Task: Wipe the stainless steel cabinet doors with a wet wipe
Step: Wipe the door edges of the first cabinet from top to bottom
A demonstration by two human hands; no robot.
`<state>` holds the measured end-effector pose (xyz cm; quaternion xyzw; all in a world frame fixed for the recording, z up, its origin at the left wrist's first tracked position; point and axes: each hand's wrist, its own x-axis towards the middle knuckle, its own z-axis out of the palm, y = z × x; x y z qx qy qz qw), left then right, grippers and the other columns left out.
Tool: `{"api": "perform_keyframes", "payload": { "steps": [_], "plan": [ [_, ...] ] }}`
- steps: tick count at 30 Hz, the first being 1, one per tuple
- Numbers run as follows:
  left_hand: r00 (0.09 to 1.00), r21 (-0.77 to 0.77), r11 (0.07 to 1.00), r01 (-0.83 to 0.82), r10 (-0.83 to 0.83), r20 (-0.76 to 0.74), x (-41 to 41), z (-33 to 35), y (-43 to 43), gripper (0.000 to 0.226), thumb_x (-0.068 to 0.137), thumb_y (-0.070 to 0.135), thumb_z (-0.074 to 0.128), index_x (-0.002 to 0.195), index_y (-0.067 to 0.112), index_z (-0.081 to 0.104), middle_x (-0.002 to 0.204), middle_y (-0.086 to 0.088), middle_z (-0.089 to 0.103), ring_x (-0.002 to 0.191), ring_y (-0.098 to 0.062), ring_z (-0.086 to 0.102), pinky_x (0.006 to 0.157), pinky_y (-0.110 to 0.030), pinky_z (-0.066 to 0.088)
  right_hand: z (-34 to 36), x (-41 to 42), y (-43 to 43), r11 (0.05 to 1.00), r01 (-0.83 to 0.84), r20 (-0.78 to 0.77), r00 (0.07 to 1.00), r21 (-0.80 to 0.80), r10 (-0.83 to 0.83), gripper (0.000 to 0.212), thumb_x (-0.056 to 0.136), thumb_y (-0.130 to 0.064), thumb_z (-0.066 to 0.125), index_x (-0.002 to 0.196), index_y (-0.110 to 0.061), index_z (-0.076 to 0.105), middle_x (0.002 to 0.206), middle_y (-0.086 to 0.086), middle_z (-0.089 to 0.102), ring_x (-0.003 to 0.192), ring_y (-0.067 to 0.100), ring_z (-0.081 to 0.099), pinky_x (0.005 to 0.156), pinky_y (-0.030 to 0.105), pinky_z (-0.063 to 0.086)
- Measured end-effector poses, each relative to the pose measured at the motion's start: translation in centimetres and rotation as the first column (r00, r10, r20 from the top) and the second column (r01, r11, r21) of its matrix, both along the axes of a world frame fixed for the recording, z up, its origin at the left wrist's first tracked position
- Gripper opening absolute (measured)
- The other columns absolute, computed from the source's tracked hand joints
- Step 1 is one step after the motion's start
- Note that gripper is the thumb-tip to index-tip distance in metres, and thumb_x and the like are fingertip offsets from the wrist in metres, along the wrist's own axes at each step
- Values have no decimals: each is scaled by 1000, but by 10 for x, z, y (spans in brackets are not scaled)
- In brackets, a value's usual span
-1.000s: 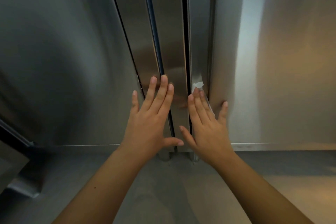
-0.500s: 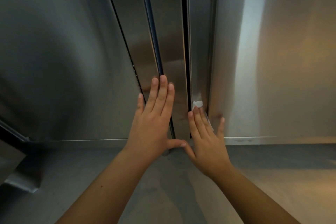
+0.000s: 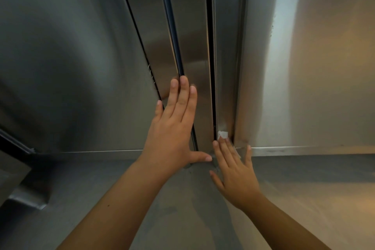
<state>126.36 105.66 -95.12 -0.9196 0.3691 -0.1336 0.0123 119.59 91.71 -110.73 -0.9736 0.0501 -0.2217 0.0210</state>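
Observation:
Tall stainless steel cabinet doors fill the view, a left door (image 3: 71,57) and a right door (image 3: 314,67), with narrow vertical steel strips (image 3: 192,46) and dark gaps between them. My left hand (image 3: 174,128) lies flat with straight fingers on the middle strips. My right hand (image 3: 235,172) presses a small white wet wipe (image 3: 222,134) with straight fingers against the narrow strip right of the dark gap, close to the doors' bottom edge. Only a corner of the wipe shows above my fingertips.
A grey floor (image 3: 304,199) runs below the doors' bottom rail (image 3: 304,149). At the lower left stands a dark steel object (image 3: 18,178) with a bright edge.
My right hand has slid the wipe down the narrow strip to near the bottom rail. My left hand stays flat on the middle strips in about the same place.

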Motion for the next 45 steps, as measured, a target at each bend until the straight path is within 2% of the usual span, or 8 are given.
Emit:
{"api": "perform_keyframes", "payload": {
  "steps": [4,11,15,19,25,30,35,45],
  "plan": [
    [1000,10,1000,-8,8,-10,-1,2,0,135,49,81,43,120,18,-53,131,-2,-57,122,-18,-50,107,-41,-12,-5,-3,0,1000,17,-50,999,4,-17,69,83,-50,32,139,-10,34,145,8,29,142,13,-13,108,50,-2],
    [1000,32,999,-21,22,-20,-2,4,3,136,57,80,52,119,19,-53,130,-1,-57,121,-17,-51,108,-41,-12,-5,-12,-2,999,-28,-66,997,-23,26,69,81,-50,36,136,-9,40,145,11,34,142,16,-13,107,52,0],
    [999,57,998,-25,27,-38,-3,1,3,133,62,78,53,119,19,-51,129,0,-58,119,-14,-53,106,-41,-15,-3,-18,-3,994,-35,-33,999,-99,32,75,70,-49,70,128,-5,54,141,13,44,136,26,32,106,51,3],
    [999,65,997,-31,32,-12,-4,2,6,128,65,78,50,121,20,-50,128,1,-58,120,-13,-52,103,-43,-18,6,-20,-2,987,-20,-17,1000,-158,17,80,50,-43,84,117,-3,64,131,12,55,121,27,53,100,57,31],
    [999,-12,999,-32,33,11,-11,3,5,119,70,75,45,125,18,-45,134,1,-53,125,-14,-47,102,-41,-25,18,-28,-1,994,-60,33,997,-96,63,75,50,-26,87,116,0,63,132,10,55,118,25,55,94,51,39],
    [990,-262,961,89,-57,130,-24,9,-3,86,81,51,46,143,8,5,151,-10,-5,140,-30,-4,107,-50,-2,35,-39,0,976,-212,141,969,41,204,74,55,1,81,124,5,55,137,14,48,122,29,51,92,57,40],
    [979,-427,888,169,-101,179,-28,25,-5,67,88,35,40,143,1,23,151,-11,8,140,-28,6,108,-50,5,68,-41,1,926,-319,271,927,203,260,65,60,16,73,122,7,55,135,17,49,112,31,59,85,53,51],
    [973,-385,909,158,-76,220,-64,127,18,61,85,21,47,141,5,31,149,-12,18,140,-24,11,109,-51,10,203,-53,12,876,-391,376,885,281,274,26,88,-5,55,109,9,64,124,20,57,112,26,59,94,33,48]
  ]
}}
